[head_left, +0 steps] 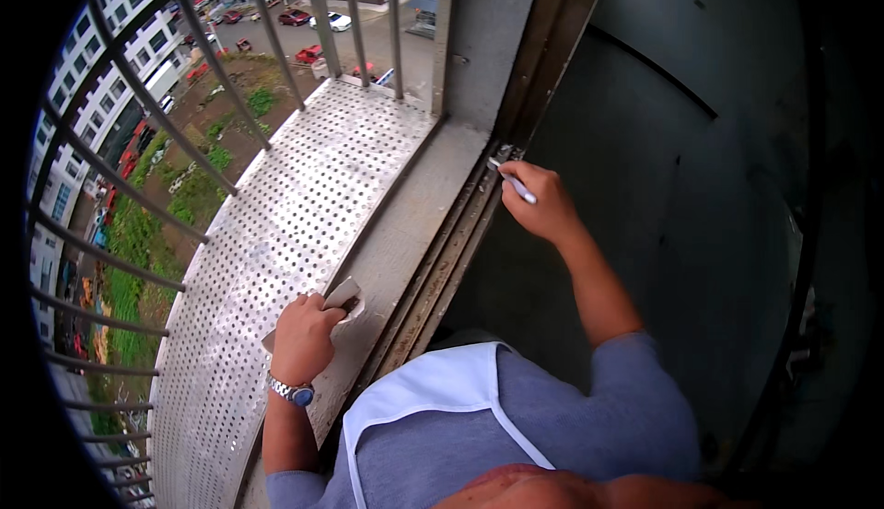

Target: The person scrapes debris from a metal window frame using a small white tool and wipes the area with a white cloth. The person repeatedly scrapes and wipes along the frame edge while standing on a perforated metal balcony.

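Note:
My right hand point(543, 199) grips a small tool with a white handle point(519, 188), perhaps a brush. Its far end reaches into the corner of the metal window track point(429, 281), where pale debris lies; the tip is too small to make out. My left hand point(302, 340) is over the inner edge of the perforated metal panel point(290, 184), beside the concrete sill point(414, 219). Between its thumb and fingers is a folded piece of greyish cardboard or stiff paper point(342, 293), with something dark inside the fold. Dirt specks the track's grooves.
Metal security bars point(207, 70) curve around the panel's outer side, with a street and planted ground far below. A brown window frame point(552, 32) rises beyond my right hand. The dark indoor floor point(642, 184) lies to the right.

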Motion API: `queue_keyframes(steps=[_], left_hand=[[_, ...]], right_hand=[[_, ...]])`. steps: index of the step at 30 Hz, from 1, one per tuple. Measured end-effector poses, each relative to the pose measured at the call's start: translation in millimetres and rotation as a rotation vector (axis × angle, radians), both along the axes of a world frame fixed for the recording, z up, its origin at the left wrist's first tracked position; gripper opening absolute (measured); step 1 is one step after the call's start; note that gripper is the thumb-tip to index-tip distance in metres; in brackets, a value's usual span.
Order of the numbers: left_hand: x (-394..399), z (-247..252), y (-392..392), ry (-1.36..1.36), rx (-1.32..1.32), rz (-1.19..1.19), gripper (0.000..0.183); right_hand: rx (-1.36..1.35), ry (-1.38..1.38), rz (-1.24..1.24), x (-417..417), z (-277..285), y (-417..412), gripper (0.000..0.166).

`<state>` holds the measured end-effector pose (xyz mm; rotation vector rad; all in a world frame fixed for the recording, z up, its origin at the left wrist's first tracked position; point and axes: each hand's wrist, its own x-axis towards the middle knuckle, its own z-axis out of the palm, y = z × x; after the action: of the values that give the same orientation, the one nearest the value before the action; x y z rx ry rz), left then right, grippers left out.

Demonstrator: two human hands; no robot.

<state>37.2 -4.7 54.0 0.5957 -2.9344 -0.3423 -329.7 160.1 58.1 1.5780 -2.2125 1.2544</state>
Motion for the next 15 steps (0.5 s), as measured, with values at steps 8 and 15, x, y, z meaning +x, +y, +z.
queue_keyframes(steps=[8,15], left_hand=[[-11,0,0,0.007,-0.002,-0.042,0.026],[-4,-5,-2,0.011,0.013,-0.008,0.026]], right_hand=[[-0.079,-0.179,-0.109,-34,-33,-8,0.015],[-0.015,0.292,-0.084,-43,-59,-36,0.008]])
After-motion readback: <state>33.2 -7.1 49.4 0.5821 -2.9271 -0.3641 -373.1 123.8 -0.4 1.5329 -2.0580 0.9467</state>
